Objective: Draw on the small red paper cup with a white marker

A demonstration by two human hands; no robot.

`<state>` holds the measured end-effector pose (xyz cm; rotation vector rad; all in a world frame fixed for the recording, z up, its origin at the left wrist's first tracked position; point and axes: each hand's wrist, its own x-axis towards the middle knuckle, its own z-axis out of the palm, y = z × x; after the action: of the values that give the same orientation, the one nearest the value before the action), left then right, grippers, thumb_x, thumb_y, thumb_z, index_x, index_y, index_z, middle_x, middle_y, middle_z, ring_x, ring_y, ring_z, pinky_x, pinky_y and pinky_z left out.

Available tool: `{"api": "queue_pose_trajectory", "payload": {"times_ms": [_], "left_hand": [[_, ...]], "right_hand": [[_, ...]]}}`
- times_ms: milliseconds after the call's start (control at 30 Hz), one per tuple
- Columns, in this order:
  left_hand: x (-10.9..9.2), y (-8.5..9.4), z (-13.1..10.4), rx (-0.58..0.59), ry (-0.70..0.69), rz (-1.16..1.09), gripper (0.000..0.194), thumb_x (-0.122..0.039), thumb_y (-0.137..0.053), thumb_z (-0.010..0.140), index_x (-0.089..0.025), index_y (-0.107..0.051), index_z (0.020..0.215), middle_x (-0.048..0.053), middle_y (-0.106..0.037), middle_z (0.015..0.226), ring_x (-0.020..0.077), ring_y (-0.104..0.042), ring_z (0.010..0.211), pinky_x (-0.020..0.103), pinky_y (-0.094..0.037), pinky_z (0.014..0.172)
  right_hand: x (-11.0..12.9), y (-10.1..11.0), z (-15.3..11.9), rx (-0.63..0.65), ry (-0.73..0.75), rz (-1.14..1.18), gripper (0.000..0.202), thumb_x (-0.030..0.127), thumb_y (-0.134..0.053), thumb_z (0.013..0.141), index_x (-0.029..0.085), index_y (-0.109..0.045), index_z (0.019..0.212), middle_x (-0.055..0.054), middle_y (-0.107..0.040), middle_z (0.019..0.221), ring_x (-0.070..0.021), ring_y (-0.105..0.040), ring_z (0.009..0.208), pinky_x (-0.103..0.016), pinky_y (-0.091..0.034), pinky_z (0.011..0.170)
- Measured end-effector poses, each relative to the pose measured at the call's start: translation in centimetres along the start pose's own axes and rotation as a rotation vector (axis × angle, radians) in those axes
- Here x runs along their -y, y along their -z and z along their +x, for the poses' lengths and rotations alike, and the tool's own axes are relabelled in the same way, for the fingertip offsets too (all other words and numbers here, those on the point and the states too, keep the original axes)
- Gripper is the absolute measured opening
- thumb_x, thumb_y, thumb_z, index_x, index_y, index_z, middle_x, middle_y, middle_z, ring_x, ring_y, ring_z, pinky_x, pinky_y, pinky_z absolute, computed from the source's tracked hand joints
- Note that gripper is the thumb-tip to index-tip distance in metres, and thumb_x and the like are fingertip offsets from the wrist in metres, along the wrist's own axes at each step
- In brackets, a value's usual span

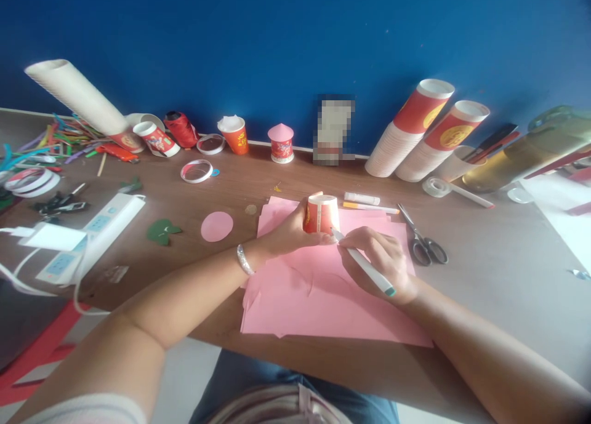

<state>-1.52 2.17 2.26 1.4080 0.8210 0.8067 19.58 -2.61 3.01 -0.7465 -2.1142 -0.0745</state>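
My left hand (289, 232) grips a red paper cup (322, 214) that stands upside down on a stack of pink paper sheets (318, 301). My right hand (381, 255) holds a white pen (364, 264) with a green end, its tip touching the paper at the cup's base on the right side. A silver bracelet (244, 260) circles my left wrist.
Scissors (422, 239) lie right of the pink paper. A pink paper circle (217, 226) and a green cutout (161, 231) lie to the left, next to a white power strip (96, 230). Stacks of paper cups (415, 128) and tape rolls (197, 171) line the blue wall.
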Motion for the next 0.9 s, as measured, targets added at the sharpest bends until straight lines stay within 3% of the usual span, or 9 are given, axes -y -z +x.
{"api": "queue_pose_trajectory", "payload": {"times_ms": [100, 333, 733, 900], "left_hand": [[0.47, 0.16, -0.04, 0.039, 0.059, -0.017, 0.097, -0.038, -0.087, 0.076, -0.025, -0.033, 0.155, 0.008, -0.064, 0.117, 0.0286, -0.062, 0.117, 0.048, -0.052, 0.101], [0.38, 0.14, -0.14, 0.058, 0.083, -0.034, 0.107, -0.038, -0.087, 0.076, -0.024, -0.023, 0.16, 0.01, -0.065, 0.12, 0.0317, -0.062, 0.12, 0.051, -0.049, 0.104], [0.67, 0.2, 0.0, 0.05, 0.037, 0.029, 0.095, -0.038, -0.086, 0.076, -0.025, -0.034, 0.155, 0.01, -0.059, 0.126, 0.0306, -0.058, 0.121, 0.048, -0.05, 0.103], [0.6, 0.19, 0.08, 0.06, 0.043, 0.024, 0.099, -0.04, -0.086, 0.076, -0.026, -0.031, 0.156, 0.009, -0.061, 0.119, 0.0296, -0.06, 0.117, 0.049, -0.052, 0.1]], "right_hand": [[0.0, -0.08, -0.05, 0.013, 0.025, 0.001, 0.017, 0.005, -0.059, 0.093, 0.02, -0.058, 0.101, 0.001, -0.063, 0.077, -0.0101, -0.061, 0.062, -0.023, -0.051, 0.057], [0.0, -0.15, -0.26, 0.02, 0.021, -0.014, 0.017, 0.005, -0.059, 0.093, 0.02, -0.059, 0.102, 0.001, -0.065, 0.08, -0.0107, -0.064, 0.066, -0.023, -0.053, 0.06], [-0.13, -0.35, -0.4, 0.026, 0.041, -0.003, 0.015, 0.006, -0.059, 0.094, 0.019, -0.06, 0.103, 0.0, -0.065, 0.081, -0.0108, -0.063, 0.065, -0.024, -0.053, 0.057], [-0.11, -0.35, -0.45, 0.033, 0.037, -0.014, 0.017, 0.005, -0.059, 0.092, 0.019, -0.06, 0.102, 0.001, -0.065, 0.081, -0.0103, -0.063, 0.065, -0.023, -0.052, 0.057]]}}
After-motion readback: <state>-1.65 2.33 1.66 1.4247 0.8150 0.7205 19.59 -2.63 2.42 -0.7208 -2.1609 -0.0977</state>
